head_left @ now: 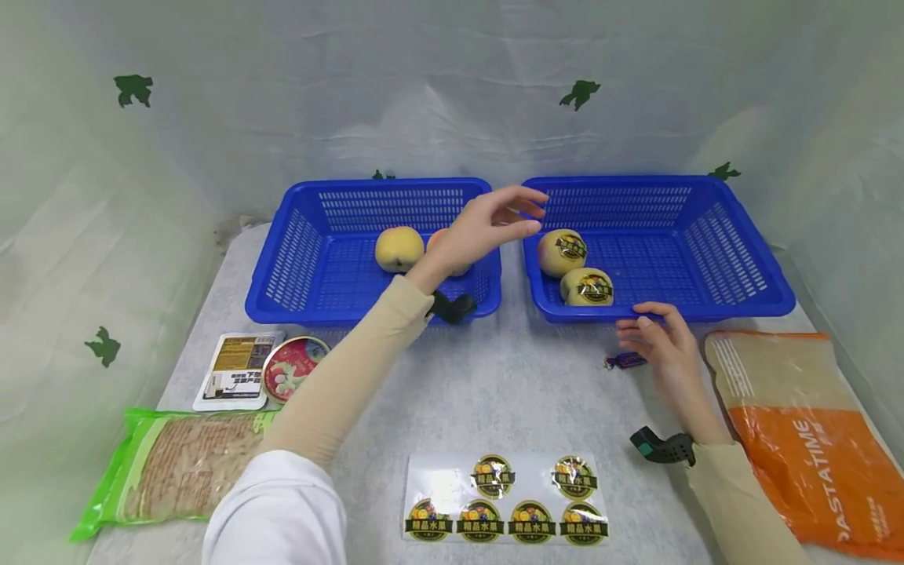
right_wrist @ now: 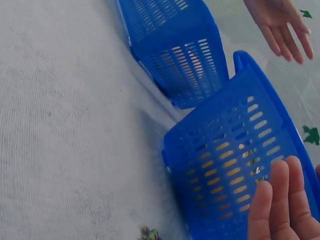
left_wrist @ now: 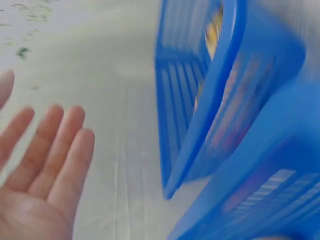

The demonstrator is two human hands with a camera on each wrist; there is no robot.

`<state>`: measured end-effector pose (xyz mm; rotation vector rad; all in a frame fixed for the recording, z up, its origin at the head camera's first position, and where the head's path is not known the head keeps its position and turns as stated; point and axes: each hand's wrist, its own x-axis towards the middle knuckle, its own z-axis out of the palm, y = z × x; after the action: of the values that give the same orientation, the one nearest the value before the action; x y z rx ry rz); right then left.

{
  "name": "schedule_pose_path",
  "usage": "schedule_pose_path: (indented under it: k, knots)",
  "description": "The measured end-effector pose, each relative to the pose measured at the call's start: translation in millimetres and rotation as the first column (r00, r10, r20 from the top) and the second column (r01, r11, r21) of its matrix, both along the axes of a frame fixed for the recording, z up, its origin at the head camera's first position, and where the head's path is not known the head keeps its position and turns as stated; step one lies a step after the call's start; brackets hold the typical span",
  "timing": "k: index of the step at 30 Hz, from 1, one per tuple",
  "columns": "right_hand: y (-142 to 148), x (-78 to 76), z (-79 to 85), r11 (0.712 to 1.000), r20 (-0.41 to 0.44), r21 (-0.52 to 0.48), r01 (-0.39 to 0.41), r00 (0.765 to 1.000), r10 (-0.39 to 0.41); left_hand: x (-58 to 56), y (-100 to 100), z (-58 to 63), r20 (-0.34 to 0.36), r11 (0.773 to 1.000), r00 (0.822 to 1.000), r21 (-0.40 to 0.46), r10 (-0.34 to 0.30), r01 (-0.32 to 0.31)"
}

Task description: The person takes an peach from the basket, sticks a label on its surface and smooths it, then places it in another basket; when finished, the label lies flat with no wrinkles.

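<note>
My left hand [head_left: 487,224] hangs over the gap between two blue baskets, fingers loosely bent and holding nothing. Its spread palm shows in the left wrist view, apart from the blurred baskets. Inside the left basket [head_left: 278,259], a yellow fruit [head_left: 399,249] lies beside another with a reddish top, partly hidden by my left wrist. Two yellow fruits [head_left: 563,253] with black-and-gold stickers sit at the left end of the right basket [head_left: 741,310]. At that basket's front rim is my right hand [head_left: 664,353], fingers relaxed, with nothing in its grasp.
A sheet of round fruit stickers [head_left: 533,475] lies at the table's front. An orange bag [head_left: 798,447] is on the right, a purple-wrapped candy [head_left: 627,360] before the right basket. At left lie a green-edged bag [head_left: 191,471], a white packet [head_left: 240,373] and a round red-lidded container [head_left: 293,365].
</note>
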<state>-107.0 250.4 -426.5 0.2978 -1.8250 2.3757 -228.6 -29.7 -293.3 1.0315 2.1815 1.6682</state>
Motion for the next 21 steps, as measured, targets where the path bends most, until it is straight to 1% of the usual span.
schedule_pose_path:
  k: [3,4,5,7,9,11,12,13,14,15,17,18,20,21]
  knots:
    - [0,-0.7,-1.7,0.999,-0.016,0.031,-0.042,0.999,0.042,30.2,-20,2.3,0.066,0.994,0.997,0.101,0.029,-0.035]
    - [1,-1.4,-4.0,0.998,-0.013,0.050,-0.049,0.999,0.050,38.0,-26,0.6,0.099,0.991,0.994,0.128,0.036,-0.049]
    - [2,-2.9,-7.3,0.996,-0.010,0.061,-0.057,0.998,0.058,43.6,-33,-3.5,0.136,0.985,0.990,0.157,0.043,-0.065]
    - [7,-8.3,-20.9,0.994,-0.007,0.079,-0.073,0.997,0.074,53.2,-46,-14.3,0.200,0.973,0.977,0.203,0.071,-0.112]
    - [11,-14.3,-35.0,0.992,0.006,0.101,-0.074,0.997,0.074,63.1,-59,-28.0,0.275,0.953,0.957,0.256,0.090,-0.163]
    - [15,-21.7,-48.5,0.991,-0.012,0.090,-0.100,0.995,0.102,74.8,-71,-43.3,0.328,0.932,0.938,0.292,0.114,-0.215]
    - [14,-23.3,-49.2,0.990,-0.023,0.077,-0.120,0.992,0.122,82.7,-77,-49.7,0.352,0.923,0.927,0.301,0.127,-0.240]
    - [13,-24.4,-48.9,0.988,-0.036,0.089,-0.130,0.990,0.133,91.0,-81,-55.9,0.380,0.915,0.916,0.310,0.132,-0.260]
    - [10,-25.0,-45.8,0.985,-0.054,0.093,-0.147,0.987,0.152,99.0,-86,-62.4,0.400,0.909,0.906,0.311,0.139,-0.277]
    - [4,-22.8,-35.1,0.982,-0.056,0.107,-0.153,0.986,0.160,107.0,-90,-67.8,0.417,0.906,0.897,0.305,0.149,-0.293]
    - [-10,-17.6,-9.5,0.977,-0.059,0.125,-0.170,0.982,0.178,121.1,-97,-78.3,0.446,0.902,0.879,0.290,0.168,-0.320]
    - [-19,-13.9,6.8,0.975,-0.062,0.132,-0.178,0.980,0.188,127.3,-101,-82.5,0.459,0.899,0.870,0.282,0.179,-0.334]
    - [-34,-9.3,33.7,0.970,-0.056,0.170,-0.176,0.981,0.188,136.3,-106,-91.5,0.482,0.886,0.850,0.273,0.211,-0.375]
    - [-41,-8.1,45.4,0.968,-0.047,0.177,-0.180,0.980,0.191,139.9,-108,-95.6,0.494,0.875,0.839,0.274,0.228,-0.400]
